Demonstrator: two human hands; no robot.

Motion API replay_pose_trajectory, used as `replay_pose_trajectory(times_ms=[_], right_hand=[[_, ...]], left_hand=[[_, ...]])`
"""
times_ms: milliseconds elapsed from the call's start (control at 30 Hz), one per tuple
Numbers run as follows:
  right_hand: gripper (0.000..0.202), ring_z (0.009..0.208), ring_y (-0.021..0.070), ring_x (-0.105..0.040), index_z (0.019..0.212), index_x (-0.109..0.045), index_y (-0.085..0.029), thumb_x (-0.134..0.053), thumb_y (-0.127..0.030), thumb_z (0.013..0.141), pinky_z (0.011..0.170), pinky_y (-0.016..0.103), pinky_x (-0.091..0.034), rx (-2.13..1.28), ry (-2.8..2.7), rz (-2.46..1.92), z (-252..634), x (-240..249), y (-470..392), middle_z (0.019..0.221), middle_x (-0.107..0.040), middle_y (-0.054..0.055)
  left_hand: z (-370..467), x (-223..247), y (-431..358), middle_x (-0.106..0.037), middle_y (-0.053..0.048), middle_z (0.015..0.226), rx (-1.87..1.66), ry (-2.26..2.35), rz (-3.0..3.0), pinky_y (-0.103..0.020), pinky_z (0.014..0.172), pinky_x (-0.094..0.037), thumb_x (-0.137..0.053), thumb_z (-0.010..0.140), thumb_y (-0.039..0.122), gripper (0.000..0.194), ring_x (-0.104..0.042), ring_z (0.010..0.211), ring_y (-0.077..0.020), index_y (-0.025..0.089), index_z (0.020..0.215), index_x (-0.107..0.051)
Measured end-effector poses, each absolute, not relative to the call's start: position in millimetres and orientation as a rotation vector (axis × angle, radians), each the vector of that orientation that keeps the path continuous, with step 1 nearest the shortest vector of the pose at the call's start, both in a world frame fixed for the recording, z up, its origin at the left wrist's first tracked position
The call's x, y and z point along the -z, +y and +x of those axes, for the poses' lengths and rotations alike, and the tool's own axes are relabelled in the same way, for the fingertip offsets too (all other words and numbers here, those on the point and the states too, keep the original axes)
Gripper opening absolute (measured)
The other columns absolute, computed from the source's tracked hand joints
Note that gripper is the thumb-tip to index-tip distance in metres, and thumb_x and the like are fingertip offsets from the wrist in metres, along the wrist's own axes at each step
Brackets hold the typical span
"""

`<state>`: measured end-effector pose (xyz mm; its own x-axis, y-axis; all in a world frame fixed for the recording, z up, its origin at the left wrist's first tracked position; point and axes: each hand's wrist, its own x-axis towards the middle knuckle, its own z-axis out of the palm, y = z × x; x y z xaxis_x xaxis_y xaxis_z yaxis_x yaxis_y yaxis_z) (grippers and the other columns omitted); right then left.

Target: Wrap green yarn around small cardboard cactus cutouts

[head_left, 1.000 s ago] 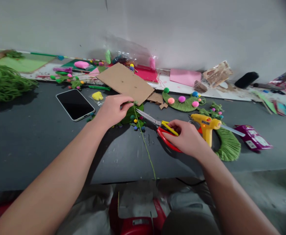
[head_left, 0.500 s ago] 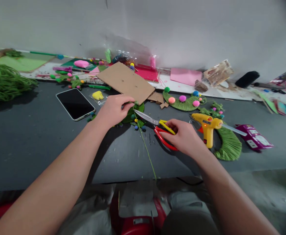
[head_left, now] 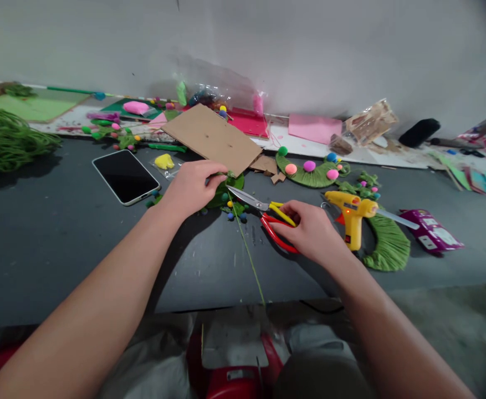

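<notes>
My left hand (head_left: 195, 188) pinches a green yarn (head_left: 249, 252) between thumb and fingertips, where a small green tuft shows. From there the strand runs down over the table's front edge. My right hand (head_left: 311, 230) grips scissors (head_left: 249, 199) with one red and one yellow handle. Their blades look nearly closed, and the tips are at the yarn just below my left fingertips. Beneath my left hand lies a green piece (head_left: 238, 183), partly covered by the hand. Small blue and yellow pompoms (head_left: 230, 216) sit just below the blades.
To the left are a phone (head_left: 126, 176) and a heap of green yarn (head_left: 12, 138). Cardboard (head_left: 213, 138) lies behind my hands. On the right are a yellow glue gun (head_left: 353, 213), a green wrapped crescent (head_left: 390, 244), a purple packet (head_left: 431, 233) and a pompom-trimmed crescent (head_left: 309, 176).
The view has shifted very slightly. Both hands, the scissors and the yarn keep nearly the same positions.
</notes>
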<state>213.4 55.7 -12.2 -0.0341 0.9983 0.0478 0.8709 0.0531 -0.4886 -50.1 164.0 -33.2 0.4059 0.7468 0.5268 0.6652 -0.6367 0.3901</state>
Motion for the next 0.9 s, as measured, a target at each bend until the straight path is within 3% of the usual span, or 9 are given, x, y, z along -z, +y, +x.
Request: replay_pose_trajectory(times_ms=[400, 633, 900], right_hand=[[0.024, 0.077, 0.0211, -0.062, 0.093, -0.069, -0.018, -0.071, -0.040, 0.083, 0.068, 0.032, -0.041, -0.401, -1.903, -1.908, 215.9, 18.7, 59.5, 0.088, -0.073, 0.007], [0.027, 0.093, 0.0269, -0.069, 0.102, -0.068, -0.017, -0.073, -0.037, 0.085, 0.080, 0.037, -0.048, -0.298, -1.857, -1.871, 232.5, 27.1, 65.3, 0.102, -0.075, 0.011], [0.025, 0.089, 0.0263, -0.068, 0.103, -0.068, -0.019, -0.073, -0.037, 0.087, 0.077, 0.036, -0.049, -0.251, -1.888, -1.941, 235.1, 26.2, 58.8, 0.101, -0.074, 0.009]], left_hand=[[-41.7, 26.4, 161.0, -0.081, -0.005, 0.105, -1.053, 1.408, 2.557, -0.036, 0.087, -0.057, -0.060, 0.094, 0.030, 0.022, -0.075, 0.094, -0.0251, 0.026, 0.103, -0.079], [-29.3, 21.5, 179.1, -0.079, -0.003, 0.109, -0.971, 1.319, 2.706, -0.042, 0.088, -0.056, -0.052, 0.098, 0.030, 0.027, -0.074, 0.099, -0.0278, 0.029, 0.103, -0.078], [-33.1, 31.1, 173.7, -0.080, -0.006, 0.111, -1.017, 1.283, 2.735, -0.040, 0.086, -0.056, -0.055, 0.098, 0.026, 0.024, -0.075, 0.097, -0.0272, 0.022, 0.107, -0.077]])
